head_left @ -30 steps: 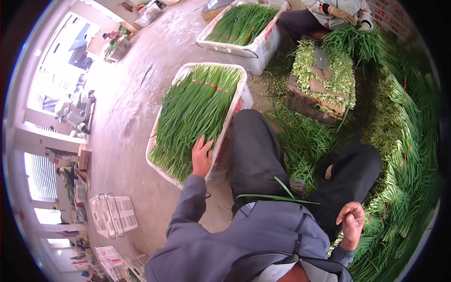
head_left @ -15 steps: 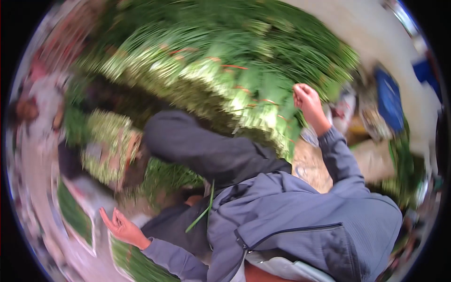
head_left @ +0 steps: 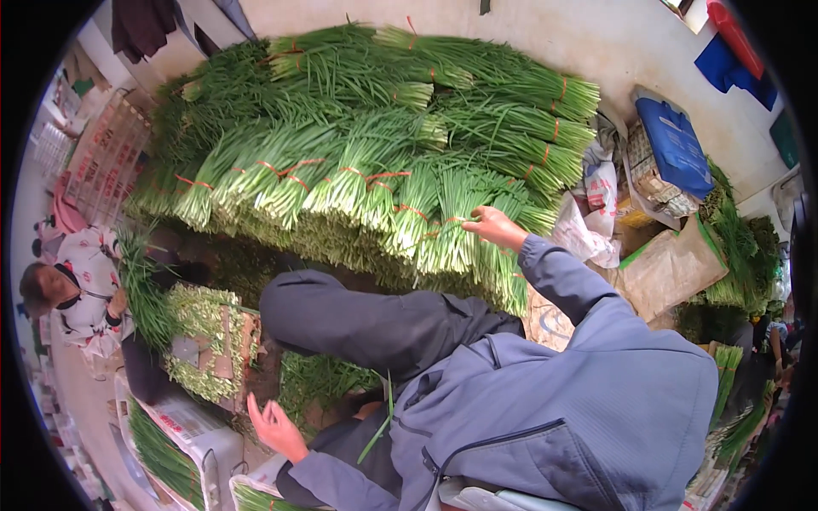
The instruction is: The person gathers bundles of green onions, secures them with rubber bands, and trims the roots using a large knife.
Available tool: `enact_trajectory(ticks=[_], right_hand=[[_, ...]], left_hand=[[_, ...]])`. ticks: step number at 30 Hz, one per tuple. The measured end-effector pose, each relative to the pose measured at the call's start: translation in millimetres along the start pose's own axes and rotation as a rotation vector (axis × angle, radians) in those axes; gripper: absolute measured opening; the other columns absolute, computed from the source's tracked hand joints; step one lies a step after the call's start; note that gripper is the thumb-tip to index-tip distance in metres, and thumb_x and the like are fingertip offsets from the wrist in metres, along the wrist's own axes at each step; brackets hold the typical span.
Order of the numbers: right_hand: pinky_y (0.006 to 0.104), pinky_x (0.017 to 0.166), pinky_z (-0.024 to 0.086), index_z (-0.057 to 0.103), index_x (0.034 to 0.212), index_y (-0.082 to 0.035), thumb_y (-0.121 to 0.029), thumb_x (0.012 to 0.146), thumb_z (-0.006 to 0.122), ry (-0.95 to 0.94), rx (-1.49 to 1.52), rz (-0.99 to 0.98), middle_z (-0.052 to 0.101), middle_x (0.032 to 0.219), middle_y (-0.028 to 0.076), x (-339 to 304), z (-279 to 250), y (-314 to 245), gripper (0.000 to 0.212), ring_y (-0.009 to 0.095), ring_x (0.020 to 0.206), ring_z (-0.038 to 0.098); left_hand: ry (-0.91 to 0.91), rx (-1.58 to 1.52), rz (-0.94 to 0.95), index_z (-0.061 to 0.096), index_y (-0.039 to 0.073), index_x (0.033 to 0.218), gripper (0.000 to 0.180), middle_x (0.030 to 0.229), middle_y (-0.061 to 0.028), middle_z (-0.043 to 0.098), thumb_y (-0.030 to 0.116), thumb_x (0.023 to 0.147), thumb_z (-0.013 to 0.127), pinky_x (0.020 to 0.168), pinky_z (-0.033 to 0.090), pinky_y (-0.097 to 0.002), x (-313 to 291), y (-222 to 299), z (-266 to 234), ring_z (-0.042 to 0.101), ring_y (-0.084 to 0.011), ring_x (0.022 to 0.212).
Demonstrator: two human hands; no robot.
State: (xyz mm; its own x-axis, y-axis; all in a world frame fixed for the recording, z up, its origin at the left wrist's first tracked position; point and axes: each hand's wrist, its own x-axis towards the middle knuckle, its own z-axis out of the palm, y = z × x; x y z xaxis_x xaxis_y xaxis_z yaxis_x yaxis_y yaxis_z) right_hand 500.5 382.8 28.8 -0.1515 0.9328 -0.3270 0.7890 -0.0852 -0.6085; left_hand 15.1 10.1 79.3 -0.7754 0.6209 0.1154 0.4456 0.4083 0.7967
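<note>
A large heap of chive bundles (head_left: 341,175), tied with red bands, lies before me with pale stem ends facing me. My right hand (head_left: 498,228) is over its near right end. The fingers are pinched together at a banded bundle (head_left: 452,228); whether they grip the band or stems cannot be made out. My left hand (head_left: 279,433) hangs at the lower left, fingers apart and nothing in it, near a board strewn with stem trimmings (head_left: 204,341). A single chive leaf (head_left: 375,437) rests across my clothes.
At left another person (head_left: 81,285) holds loose chives (head_left: 145,285). White crates (head_left: 221,451) with chives stand lower left. To the right are a blue bag (head_left: 673,145), white sacks (head_left: 601,204) and a cardboard piece (head_left: 673,268). A pale wall rises behind the heap.
The view has shifted and is sharper. My right hand has moved left onto the near bundles. My left hand appears further right, still with nothing in it.
</note>
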Motion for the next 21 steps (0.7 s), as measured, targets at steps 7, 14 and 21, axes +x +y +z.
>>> enact_trajectory(ticks=[7,14,21], right_hand=[[0.0484,0.099,0.048,0.053,0.131,0.002,-0.036,0.089,0.069,0.196,-0.216,-0.262,0.057,0.119,0.031,76,-61,9,0.059,0.044,0.116,0.056],[0.0478,0.076,0.056,0.056,0.112,-0.005,-0.012,0.090,0.056,0.810,-0.884,-0.031,0.061,0.106,0.017,216,-265,109,0.024,0.035,0.099,0.064],[0.0477,0.105,0.043,0.047,0.144,-0.003,-0.018,0.102,0.036,0.581,-1.324,-0.004,0.051,0.141,0.022,341,-418,208,0.045,0.035,0.126,0.052]], left_hand=[[0.032,0.140,-0.186,0.054,-0.007,0.136,0.050,0.134,-0.0216,0.060,0.003,0.087,0.064,0.098,0.050,-0.0360,-7,-106,-25,0.060,-0.0276,0.122],[-0.094,0.011,-0.467,0.047,0.018,0.148,0.066,0.146,-0.0205,0.050,0.040,0.090,0.072,0.109,0.040,-0.0520,9,-133,-49,0.050,-0.0368,0.132],[0.171,0.272,-0.168,0.049,-0.002,0.142,0.057,0.140,-0.0180,0.054,0.006,0.087,0.064,0.100,0.049,-0.0364,-8,-68,-68,0.057,-0.0248,0.121]])
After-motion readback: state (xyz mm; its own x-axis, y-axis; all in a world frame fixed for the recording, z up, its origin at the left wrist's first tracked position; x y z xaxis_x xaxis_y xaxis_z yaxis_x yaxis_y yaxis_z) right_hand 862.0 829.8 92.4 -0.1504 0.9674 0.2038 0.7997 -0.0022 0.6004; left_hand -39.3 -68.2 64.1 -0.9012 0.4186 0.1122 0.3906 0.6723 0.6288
